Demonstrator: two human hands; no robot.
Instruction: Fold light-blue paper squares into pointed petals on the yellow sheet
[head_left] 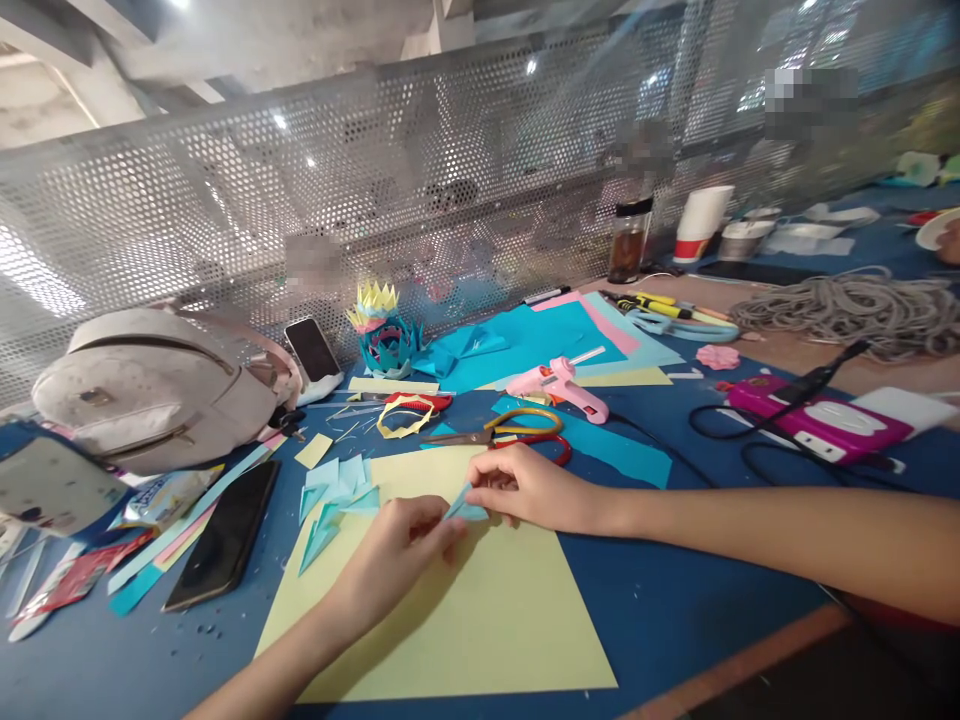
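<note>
Between both hands is a small light blue folded paper (466, 506), above a pale yellow sheet (480, 620). My left hand (405, 548) pinches its left end between thumb and fingers. Fingertips of my right hand (525, 485) close on its upper right side. Several folded light blue pieces (335, 497) lie on the sheet's upper left corner. Just behind my right hand are scissors with yellow and red handles (525, 425). A yellow zigzag paper ring (405, 417) stands left of them.
A pink glue gun (555, 385) lies behind the scissors, its cable running right. Black phone (225, 535) and beige backpack (157, 385) are at left. Farther back are a paper flower (388, 345) and blue sheets (540, 340). A magenta power strip (817, 415) is at right.
</note>
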